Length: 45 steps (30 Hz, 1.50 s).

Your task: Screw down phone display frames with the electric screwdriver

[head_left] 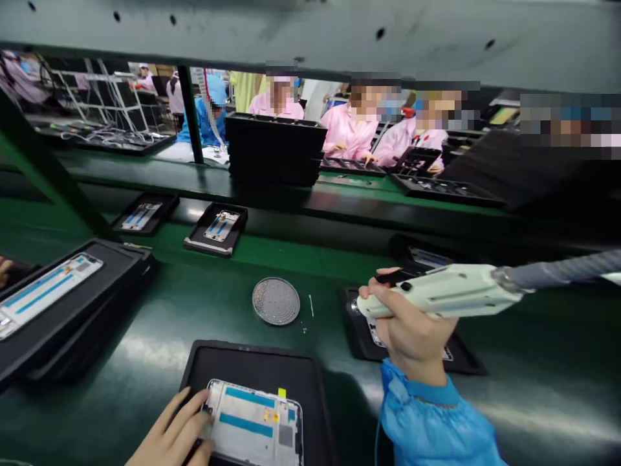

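Note:
My left hand [177,430] lies at the left edge of a phone frame [247,421]. Its fingers are apart, with fingertips touching the frame's rim. The silvery frame has two blue strips, a yellow-green tab and a grey square, and sits in a black tray [257,359]. My right hand [412,333], in a blue sleeve, is wrapped round a pale green electric screwdriver [446,291] with a black lever and a grey ribbed cable. Its metal tip points left, above another black tray [359,340] with a phone frame partly hidden by my hand. A round dotted dish [276,301] lies between the hands.
Stacked black trays [121,268] with a phone frame on top stand at left. Two trays [216,230] with frames sit along the back. A white stick [311,305] lies beside the dish. A green post [53,162] and overhead beam [272,32] frame the bench. Co-workers sit beyond.

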{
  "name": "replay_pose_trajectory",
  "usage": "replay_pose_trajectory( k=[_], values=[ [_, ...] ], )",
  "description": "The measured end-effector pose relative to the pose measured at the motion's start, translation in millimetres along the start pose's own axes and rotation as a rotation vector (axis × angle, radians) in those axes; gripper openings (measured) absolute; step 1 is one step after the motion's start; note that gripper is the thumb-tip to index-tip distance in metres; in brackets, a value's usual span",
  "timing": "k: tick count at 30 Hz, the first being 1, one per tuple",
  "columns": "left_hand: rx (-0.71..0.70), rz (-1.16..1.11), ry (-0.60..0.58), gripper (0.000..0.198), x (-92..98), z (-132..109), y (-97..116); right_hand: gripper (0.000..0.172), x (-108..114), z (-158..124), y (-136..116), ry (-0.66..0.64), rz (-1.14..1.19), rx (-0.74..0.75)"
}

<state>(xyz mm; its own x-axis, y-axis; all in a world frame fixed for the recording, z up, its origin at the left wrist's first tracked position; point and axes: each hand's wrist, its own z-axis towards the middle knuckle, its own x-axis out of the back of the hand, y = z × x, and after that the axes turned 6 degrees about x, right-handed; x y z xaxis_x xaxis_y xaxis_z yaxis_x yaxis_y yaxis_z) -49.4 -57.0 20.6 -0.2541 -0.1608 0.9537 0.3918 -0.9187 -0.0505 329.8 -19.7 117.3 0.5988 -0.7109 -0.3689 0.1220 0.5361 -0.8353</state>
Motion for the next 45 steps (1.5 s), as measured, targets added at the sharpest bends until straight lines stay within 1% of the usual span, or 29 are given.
replay_pose_trajectory(
  k=[2, 4, 5, 7, 9, 11, 13, 15, 18, 21, 23, 24, 26, 29, 31, 33, 37, 40, 42, 45],
  values=[
    [0.054, 0.016, -0.004, 0.022, 3.9, 41.0, -2.8, 0.025, -1.0, -4.4, 8.9, -0.047, -0.028, -0.019],
    [0.081, 0.011, -0.158, 0.035, 0.9, 89.3, -9.1, 0.028, -1.3, -8.0, 18.1, -0.1, -0.052, -0.04],
    [0.097, 0.001, -0.185, 0.035, -3.8, 113.3, -13.1, 0.03, -1.3, -9.4, 22.4, -0.129, -0.061, -0.052],
    [0.121, -0.013, -0.212, 0.028, -18.1, 154.6, -21.2, 0.032, -1.5, -11.1, 29.6, -0.179, -0.071, -0.074],
    [0.128, -0.032, -0.247, 0.014, -34.2, 181.8, -27.8, 0.034, -1.5, -11.5, 34.5, -0.215, -0.066, -0.092],
    [0.121, -0.055, -0.287, 0.004, -46.3, 193.2, -33.1, 0.037, -0.8, -10.6, 37.5, -0.232, -0.053, -0.105],
    [0.108, -0.078, -0.318, 0.006, -51.2, 192.6, -40.2, 0.038, 0.6, -8.8, 39.4, -0.233, -0.045, -0.116],
    [0.094, -0.103, -0.334, 0.007, -49.8, 186.2, -52.7, 0.037, 2.2, -6.9, 41.0, -0.215, -0.042, -0.121],
    [0.076, -0.145, -0.339, 0.006, -43.3, 178.4, -83.1, 0.035, 3.5, -5.1, 43.4, -0.183, -0.044, -0.122],
    [0.047, -0.211, -0.341, 0.006, -39.3, 178.2, -115.6, 0.037, 3.0, -5.2, 44.5, -0.174, -0.054, -0.12],
    [0.038, -0.256, -0.336, 0.005, -38.2, 178.9, -128.8, 0.038, 2.8, -5.7, 44.6, -0.179, -0.063, -0.116],
    [0.039, -0.272, -0.331, 0.006, -37.7, 178.2, -131.6, 0.039, 3.1, -5.7, 44.8, -0.182, -0.07, -0.115],
    [0.045, -0.291, -0.317, 0.009, -36.1, 174.3, -130.2, 0.038, 4.9, -5.0, 46.1, -0.182, -0.092, -0.113],
    [0.05, -0.295, -0.301, 0.015, -34.1, 165.9, -120.4, 0.033, 9.5, -1.9, 50.7, -0.168, -0.139, -0.115],
    [0.052, -0.29, -0.294, 0.013, -35.1, 164.7, -116.7, 0.031, 11.9, 0.8, 54.4, -0.154, -0.169, -0.118],
    [0.04, -0.29, -0.292, 0.012, -38.9, 170.3, -117.8, 0.031, 12.5, 3.0, 57.2, -0.154, -0.183, -0.128],
    [-0.016, -0.291, -0.292, 0.012, -48.1, 194.9, -123.7, 0.034, 10.9, 4.8, 59.6, -0.201, -0.172, -0.152],
    [-0.029, -0.254, -0.27, 0.011, -44.3, 204.4, -117.3, 0.032, 11.7, 4.5, 60.8, -0.214, -0.167, -0.142],
    [-0.016, -0.215, -0.236, 0.009, -34.4, 197.1, -105.9, 0.03, 12.8, 3.7, 61.2, -0.201, -0.166, -0.129],
    [-0.002, -0.181, -0.179, 0.015, -16.6, 166.4, -83.7, 0.031, 12.1, 2.0, 59.5, -0.157, -0.167, -0.103]
  ],
)
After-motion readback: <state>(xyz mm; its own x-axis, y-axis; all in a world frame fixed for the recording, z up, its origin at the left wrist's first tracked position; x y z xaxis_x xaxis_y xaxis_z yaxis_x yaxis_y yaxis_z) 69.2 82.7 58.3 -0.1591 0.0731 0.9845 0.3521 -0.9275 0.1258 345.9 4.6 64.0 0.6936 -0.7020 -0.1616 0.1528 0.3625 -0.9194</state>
